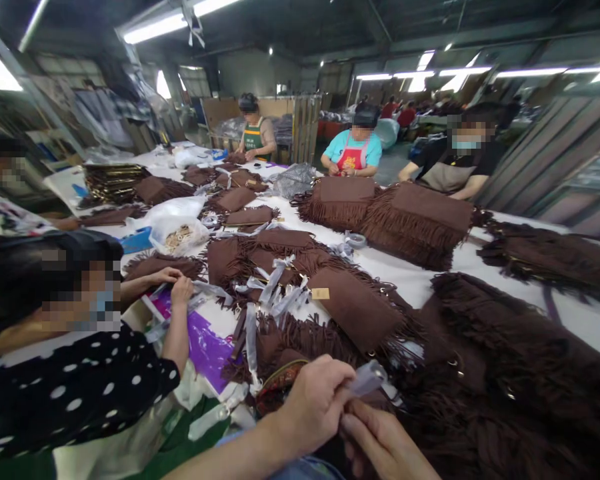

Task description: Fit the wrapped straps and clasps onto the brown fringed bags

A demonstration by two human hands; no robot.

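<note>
Left hand (323,397) closed around a clear plastic sleeve (370,379), its end poking out past the fingers. Right hand (380,440) just below, fingers curled against the left; cannot tell whether it grips anything. Sleeve is held above the near edge of the fringed brown bags (360,313) heaped on the white worktop (590,327). Patterned pouch (283,383) beside left wrist. Co-worker in dotted top (85,387) at left, hands near purple sheet (207,353).
</note>
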